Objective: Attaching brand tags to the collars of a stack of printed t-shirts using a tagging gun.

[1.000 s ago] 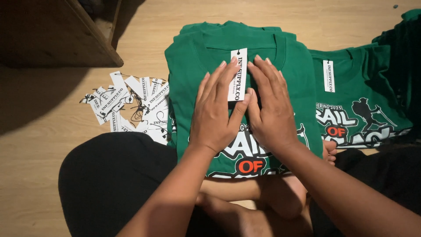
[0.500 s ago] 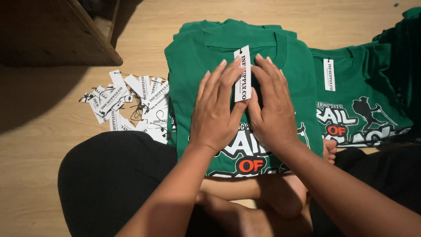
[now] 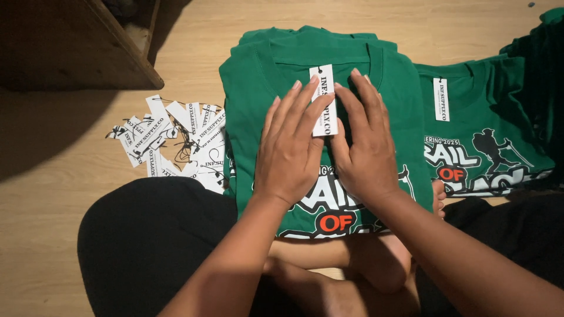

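Note:
A folded green T-shirt [image 3: 258, 76] with a white and orange print lies on top of a stack in front of me. A narrow white paper tag [image 3: 322, 89] lies upright on its chest, just below the collar. My left hand [image 3: 291, 147] lies flat on the shirt, its fingertips resting on the tag's left edge. My right hand [image 3: 365, 141] lies flat beside it, fingers touching the tag's right edge. Both hands press down with fingers spread; neither grips anything.
A loose pile of several white tags with black strings [image 3: 170, 141] lies on the wooden floor [image 3: 53, 176] to the left. A second green shirt [image 3: 482, 129] with its own tag lies to the right. A dark wooden cabinet [image 3: 64, 41] stands far left. My crossed legs are below.
The tag has slid up a little toward the collar and stands straighter. Both hands stay flat on the shirt, fingers shifted slightly around the tag.

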